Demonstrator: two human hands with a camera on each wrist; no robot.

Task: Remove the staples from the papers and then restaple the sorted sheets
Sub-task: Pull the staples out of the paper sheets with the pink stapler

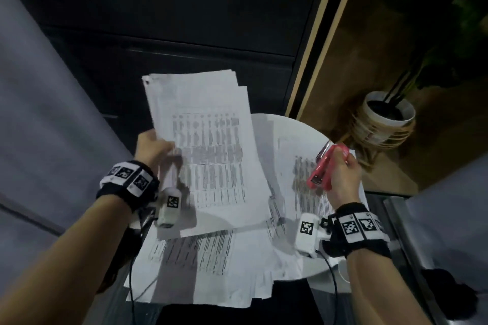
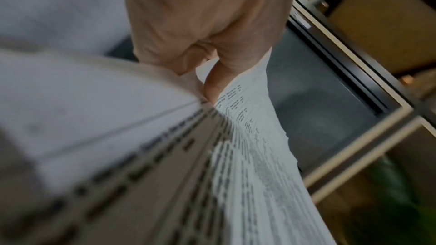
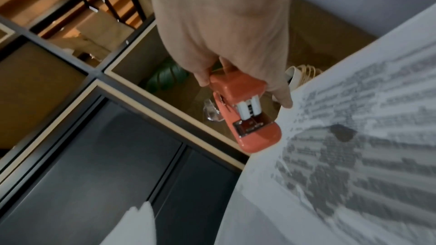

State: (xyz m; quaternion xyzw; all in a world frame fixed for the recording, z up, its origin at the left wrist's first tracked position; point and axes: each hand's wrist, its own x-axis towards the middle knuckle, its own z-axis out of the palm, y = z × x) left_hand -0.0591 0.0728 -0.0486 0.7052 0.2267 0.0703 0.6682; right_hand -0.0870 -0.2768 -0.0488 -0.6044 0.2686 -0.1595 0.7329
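The left hand (image 1: pixel 151 146) grips a stack of papers (image 1: pixel 208 145) by its left edge, thumb on the front, and holds it raised above the tabletop (image 1: pixel 290 126); the fingers behind the sheets are hidden. In the left wrist view the thumb pinches the sheet edges and the near part of the pages is blurred. The top sheets of the stack are fanned slightly at the far end.

The right hand (image 1: pixel 343 179) is closed round a pink stapler (image 1: pixel 326 166), held in the air over the right side of the tabletop. In the right wrist view the stapler's mouth points away from the wrist, just beside a printed sheet.

The printing on every page is tables and lines of text, too blurred to read. No brand shows on the stapler.

More loose papers (image 1: pixel 206 258) lie spread on the round white tabletop, overhanging its near edge and covering most of it. A potted plant (image 1: pixel 385 118) in a white pot stands on the floor beyond the tabletop to the right, its leaves cut off by the frame. Both wrists carry bands with black-and-white square markers.
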